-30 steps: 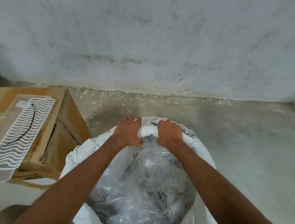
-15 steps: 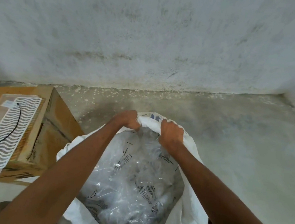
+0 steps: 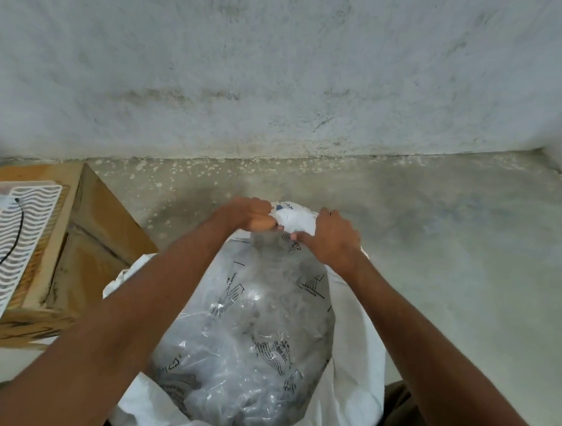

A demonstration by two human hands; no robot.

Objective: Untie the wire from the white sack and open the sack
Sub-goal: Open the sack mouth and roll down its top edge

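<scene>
Concrete floor [image 3: 454, 260], stained grey wall [image 3: 284, 62]; wooden crate [image 3: 78, 247] left.

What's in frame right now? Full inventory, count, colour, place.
white sack: 1, white with some blue print at the far rim, centre foreground on the floor, mouth open
clear plastic bags: a bundle, count unclear, transparent with black print, inside the sack
wooden box: 1, brown, left of the sack
white grille: 1, white wavy pattern, lying on top of the box
black wire: 1, black, lying across the grille
floor: grey concrete, under everything
wall: grey-white, stained, at the back
left hand: 1, grips the sack's far rim
right hand: 1, grips the same rim beside it
</scene>
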